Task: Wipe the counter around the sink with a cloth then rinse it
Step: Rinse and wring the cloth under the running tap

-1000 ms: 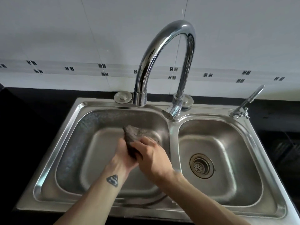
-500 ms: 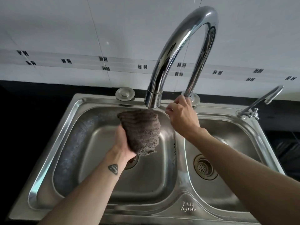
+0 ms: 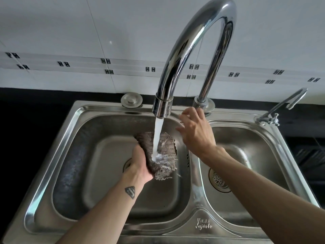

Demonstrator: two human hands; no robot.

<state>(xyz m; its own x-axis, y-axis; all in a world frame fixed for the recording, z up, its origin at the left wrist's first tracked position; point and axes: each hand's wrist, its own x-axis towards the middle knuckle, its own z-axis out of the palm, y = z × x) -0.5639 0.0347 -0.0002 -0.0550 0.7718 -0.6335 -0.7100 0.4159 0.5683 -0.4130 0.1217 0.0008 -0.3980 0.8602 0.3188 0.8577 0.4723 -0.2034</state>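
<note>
Water [image 3: 157, 136] now on cloth [image 3: 168, 144]; right hand [image 3: 195, 132] slack.

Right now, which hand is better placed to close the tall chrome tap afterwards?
Probably the right hand: it is open and empty beside the base of the tall chrome tap, while the left hand grips the grey knitted cloth under the water.

At 12 o'clock I see the faucet [image 3: 173, 67] in mirror-polished chrome, set against glossy white wall tiles [image 3: 52, 32]. The sink [image 3: 195, 194] is brushed stainless steel, its 9 o'clock basin walls pebbled and matt. At centre, the cloth [image 3: 167, 145] is a coarse, dark ribbed knit, glistening wet.
</note>
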